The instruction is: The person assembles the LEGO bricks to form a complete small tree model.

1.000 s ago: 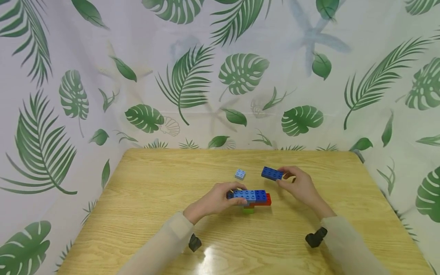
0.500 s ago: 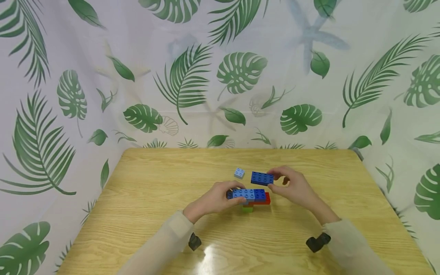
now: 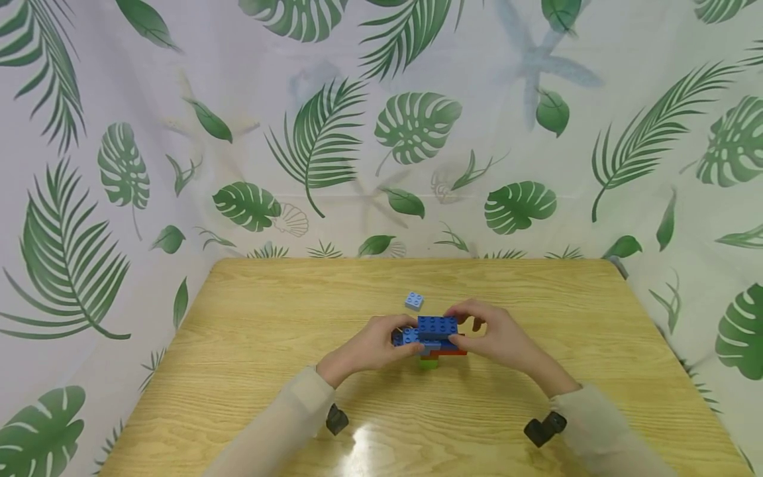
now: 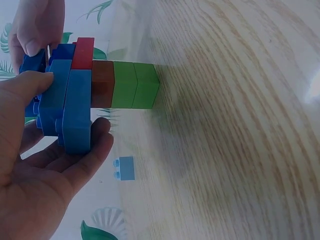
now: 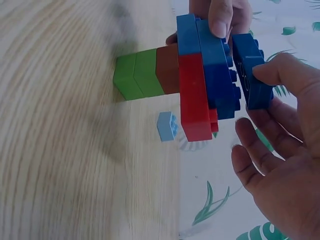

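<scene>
A toy-brick stack stands on the table: green bricks (image 5: 135,75) at the bottom, a brown brick (image 5: 167,70) above, then a red brick (image 5: 195,100) beside a light blue brick (image 4: 77,110), topped by a row of blue bricks (image 5: 216,70). My left hand (image 3: 375,343) grips the stack's left end between thumb and fingers. My right hand (image 3: 501,336) pinches a dark blue eight-stud brick (image 3: 438,327) by its right end. In the right wrist view this brick hangs just over the top row's studs, with a narrow gap between them.
A small light blue four-stud brick (image 3: 414,301) lies on the wooden table (image 3: 286,291) behind the stack. A leaf-print cloth (image 3: 441,232) hangs behind the table and along its sides. Black devices (image 3: 545,429) are strapped at both wrists.
My right hand has carried the dark blue brick leftward and toward me, from beside the stack to over its top. The left hand keeps its grip on the stack in place.
</scene>
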